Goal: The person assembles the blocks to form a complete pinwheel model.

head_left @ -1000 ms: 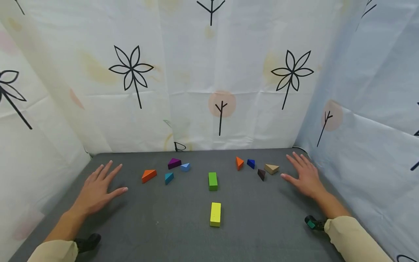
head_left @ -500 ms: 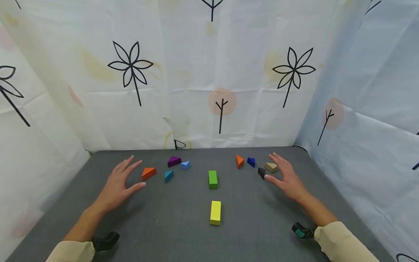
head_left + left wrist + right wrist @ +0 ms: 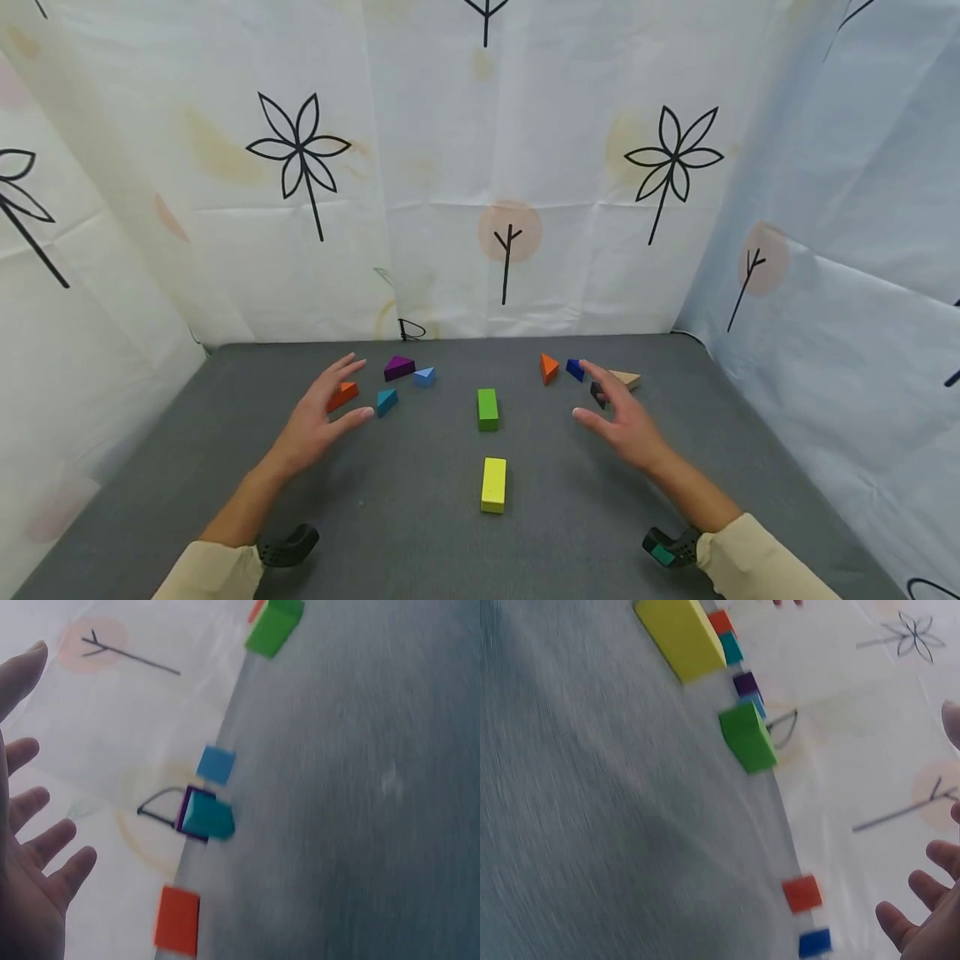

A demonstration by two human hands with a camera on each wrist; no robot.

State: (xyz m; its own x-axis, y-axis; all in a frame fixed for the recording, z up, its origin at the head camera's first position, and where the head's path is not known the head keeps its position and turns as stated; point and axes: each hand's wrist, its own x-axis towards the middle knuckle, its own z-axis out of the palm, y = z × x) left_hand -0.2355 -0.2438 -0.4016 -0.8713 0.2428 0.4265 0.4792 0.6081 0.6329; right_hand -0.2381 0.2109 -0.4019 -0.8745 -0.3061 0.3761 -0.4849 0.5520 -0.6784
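My left hand (image 3: 313, 425) hovers over the grey table with fingers spread and nothing in it, partly covering an orange triangular block (image 3: 343, 395). Just past its thumb lies a teal triangular block (image 3: 387, 402). Opposite, my right hand (image 3: 624, 423) is held up with its fingers apart, also holding nothing. It overlaps a dark brown triangular block (image 3: 597, 393) and a tan one (image 3: 626, 379) in the head view. Between the hands a green rectangular block (image 3: 487, 409) lies behind a yellow rectangular block (image 3: 493, 485).
Further back on the left are a purple block (image 3: 399, 367) and a light blue block (image 3: 424, 377). On the right sit an orange-red block (image 3: 549, 368) and a dark blue one (image 3: 575, 370). White patterned cloth (image 3: 420, 167) encloses the grey table (image 3: 420, 542).
Both hands have moved inward from the table's sides, the left one rightward and the right one leftward. The blocks have stayed in place.
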